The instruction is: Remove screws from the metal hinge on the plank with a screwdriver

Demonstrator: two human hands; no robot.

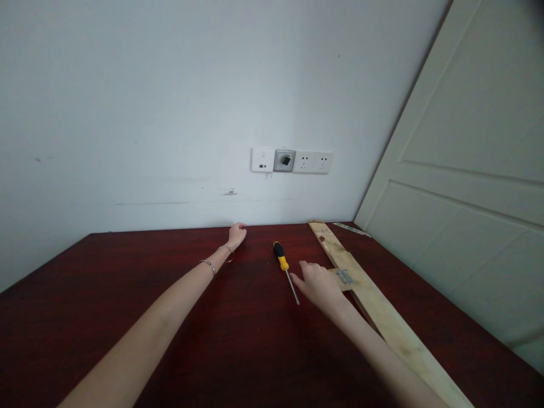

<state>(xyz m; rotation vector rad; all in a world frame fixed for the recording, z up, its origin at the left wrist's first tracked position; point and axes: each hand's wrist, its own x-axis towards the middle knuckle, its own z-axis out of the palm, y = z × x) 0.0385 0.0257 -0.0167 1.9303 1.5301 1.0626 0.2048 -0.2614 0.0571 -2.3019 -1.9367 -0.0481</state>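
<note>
My left hand (237,234) rests at the far edge of the tabletop, close to the wall, with its fingers curled together. Whatever it may hold is too small or hidden to make out. A screwdriver (280,256) with a black and yellow handle lies on the table between my two hands, its metal shaft pointing towards me. Just right of that shaft, my right hand (318,281) is open over the table, thumb apart from the fingers. Beside it, a metal hinge (344,276) sits where a short wooden piece (336,279) meets a long wooden board (382,309).
The dark red table (204,345) ends against a white wall (170,113). Wall sockets (313,162) are mounted above its back edge. A white panelled door (467,153) slants along the right side. Near the back right corner lies a thin printed strip (352,229).
</note>
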